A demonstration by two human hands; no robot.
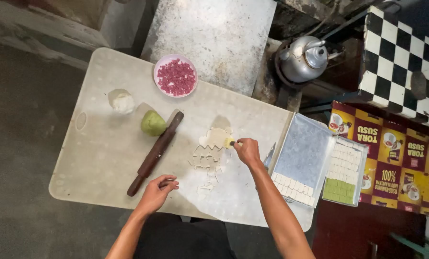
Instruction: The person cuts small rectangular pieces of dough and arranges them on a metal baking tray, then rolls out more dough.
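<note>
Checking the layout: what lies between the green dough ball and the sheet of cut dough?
In the head view, the dark wooden rolling pin lies diagonally between the green dough ball and the cut dough sheet.

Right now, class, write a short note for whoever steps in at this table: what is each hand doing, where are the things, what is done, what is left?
Right hand: grip on a small yellow cutter at the sheet of pale dough.
Left hand: rests on the board by the rolling pin, holding nothing clearly visible.
Done: cut squares on the board; two trays partly filled with white and green squares.
Left: the rest of the sheet, the green dough ball, the white lump. The bowl of pink bits sits at the far edge.
</note>
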